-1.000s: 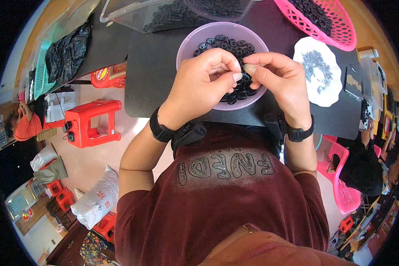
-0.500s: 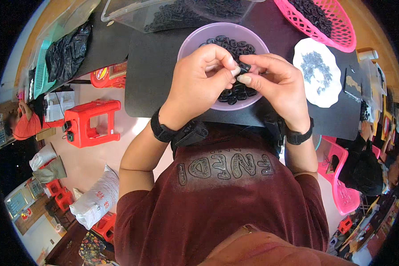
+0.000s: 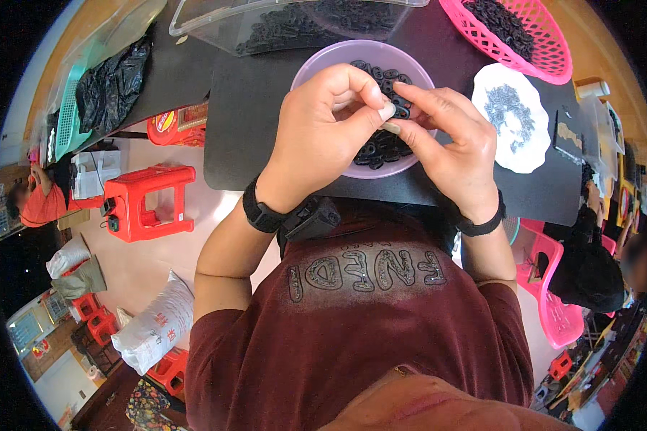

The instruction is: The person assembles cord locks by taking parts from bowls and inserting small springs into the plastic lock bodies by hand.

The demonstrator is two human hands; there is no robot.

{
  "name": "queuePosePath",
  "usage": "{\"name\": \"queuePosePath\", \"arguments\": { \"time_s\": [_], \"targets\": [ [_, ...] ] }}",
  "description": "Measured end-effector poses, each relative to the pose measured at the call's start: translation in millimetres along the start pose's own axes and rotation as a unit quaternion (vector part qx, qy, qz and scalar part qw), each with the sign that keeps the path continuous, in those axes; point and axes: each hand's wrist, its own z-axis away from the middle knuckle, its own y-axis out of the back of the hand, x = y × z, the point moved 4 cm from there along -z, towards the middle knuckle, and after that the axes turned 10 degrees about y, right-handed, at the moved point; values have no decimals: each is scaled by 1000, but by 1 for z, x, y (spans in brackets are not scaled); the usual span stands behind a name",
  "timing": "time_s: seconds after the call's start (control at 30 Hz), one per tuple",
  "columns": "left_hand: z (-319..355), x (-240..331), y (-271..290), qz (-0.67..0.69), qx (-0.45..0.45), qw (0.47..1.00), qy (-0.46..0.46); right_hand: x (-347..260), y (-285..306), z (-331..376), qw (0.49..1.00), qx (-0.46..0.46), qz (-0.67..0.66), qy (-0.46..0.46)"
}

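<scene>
Over a light purple bowl (image 3: 425, 68), my two hands meet at the fingertips. A small black oval piece with holes (image 3: 401, 109) sits between the thumb and fingers of my right hand (image 3: 449, 136). My left hand (image 3: 320, 129) is closed in a pinch right against that piece; whatever its fingertips hold is too small or hidden to make out. Many similar black oval pieces (image 3: 381, 152) fill the bowl below, partly covered by my hands. To the right, a white scalloped plate (image 3: 526, 154) carries a scatter of tiny grey bits (image 3: 507, 111).
Beyond the bowl stands a clear plastic box (image 3: 201, 30) of black parts. A pink lattice basket (image 3: 562, 54) with black pieces is at the far right of the black table (image 3: 244, 136). Leftward are a black plastic bag (image 3: 111, 86), a red stool (image 3: 126, 208) and a white sack (image 3: 154, 327).
The black piece has turned, so its face with holes now shows. My right fingers have opened slightly around it, and both hands stay over the bowl.
</scene>
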Motion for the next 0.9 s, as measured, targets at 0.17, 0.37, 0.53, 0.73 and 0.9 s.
{"name": "queuePosePath", "arguments": {
  "time_s": [0.17, 0.37, 0.53, 0.73, 0.9],
  "targets": [
    [1, 3, 1, -28, -13, 999, 12, -4, 1, 1, 999, -3, 22, 29],
    [3, 6, 1, -52, -17, 998, 23, -8, 0, 1, 996, 1, 43, 72],
    [0, 0, 3, -48, -22, 998, 25, -7, -3, 1, 989, -1, 82, 125],
    [2, 2, -1, 30, -28, 997, 59, -1, 24, -8, 996, -15, 89, 28],
    [-3, -15, 11, 39, -46, 995, 83, 54, 116, -47, 979, 80, 168, -84]
  ]
}}
